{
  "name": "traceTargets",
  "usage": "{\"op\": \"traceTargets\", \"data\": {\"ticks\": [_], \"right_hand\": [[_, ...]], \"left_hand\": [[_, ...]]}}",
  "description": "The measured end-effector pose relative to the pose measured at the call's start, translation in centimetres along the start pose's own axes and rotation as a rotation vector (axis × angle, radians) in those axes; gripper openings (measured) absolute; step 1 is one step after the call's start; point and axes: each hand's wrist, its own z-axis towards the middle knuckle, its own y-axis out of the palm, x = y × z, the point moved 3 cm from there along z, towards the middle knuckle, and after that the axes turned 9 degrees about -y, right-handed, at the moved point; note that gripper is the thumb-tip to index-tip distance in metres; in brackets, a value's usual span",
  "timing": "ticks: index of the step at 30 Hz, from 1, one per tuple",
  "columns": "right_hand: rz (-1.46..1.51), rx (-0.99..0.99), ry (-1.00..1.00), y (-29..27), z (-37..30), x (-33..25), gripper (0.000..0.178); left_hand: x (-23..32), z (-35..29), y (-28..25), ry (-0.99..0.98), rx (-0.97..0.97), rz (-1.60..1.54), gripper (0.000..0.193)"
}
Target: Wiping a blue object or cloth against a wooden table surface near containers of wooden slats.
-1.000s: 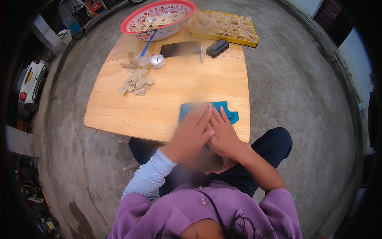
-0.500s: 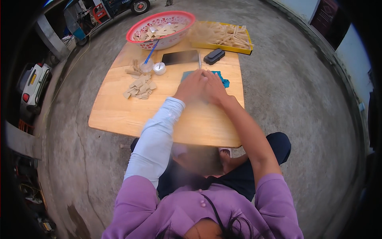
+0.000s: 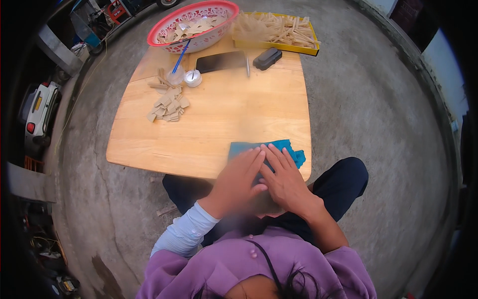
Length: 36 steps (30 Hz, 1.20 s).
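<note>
My left hand [image 3: 236,175] and my right hand [image 3: 285,180] lie side by side on a teal cloth [image 3: 296,155] near the table's front edge. Fingers on both are stretched out flat, with the fingertips almost meeting. Whether anything lies under the palms is hidden. Further left on the wooden table [image 3: 209,119] is a heap of small flat beige pieces [image 3: 169,106], with a few rolled beige pieces [image 3: 160,83] just behind it. Beside these stand a small round white container [image 3: 193,78] and a clear cup [image 3: 176,76] with a blue stick [image 3: 181,56] leaning in it.
Toward the back lie a dark flat phone-like slab [image 3: 220,62], a thin silver pen-like rod [image 3: 248,66] and a black case [image 3: 267,59]. A red-rimmed basin [image 3: 219,34] of beige pieces stands at the far left, a yellow tray [image 3: 311,51] of thin beige sticks at the far right.
Both hands have drawn back toward me from the middle of the table to its front edge. The teal cloth has come with them. My view has tilted slightly down.
</note>
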Motion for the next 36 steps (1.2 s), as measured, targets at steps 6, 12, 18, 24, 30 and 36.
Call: {"op": "traceTargets", "data": {"ticks": [6, 12, 18, 24, 30, 36], "right_hand": [[0.072, 0.008, 0.04, -0.5, 1.2, 1.9, 0.051], [-0.069, 0.018, 0.016, -0.5, 4.1, 8.5, 0.047], [-0.093, 0.034, 0.111, -1.1, 7.3, 15.0, 0.048], [-0.079, 0.223, 0.169, 0.1, 7.5, 17.8, 0.045], [-0.121, 0.133, 0.165, -0.7, 2.0, 8.0, 0.046], [-0.118, 0.076, 0.233, 0.5, -1.7, 1.0, 0.05]], "left_hand": [[-0.6, 2.5, -0.5, -0.015, -0.007, -0.09, 0.079], [-3.8, 8.9, 1.2, -0.026, 0.001, -0.049, 0.078], [-6.4, 16.8, 3.1, -0.065, 0.016, -0.068, 0.072], [-6.3, 18.4, 3.8, -0.126, 0.045, -0.074, 0.062], [-2.0, 9.0, 2.0, 0.033, 0.044, -0.042, 0.07], [0.9, 2.0, 1.7, 0.017, 0.023, -0.024, 0.078]]}}
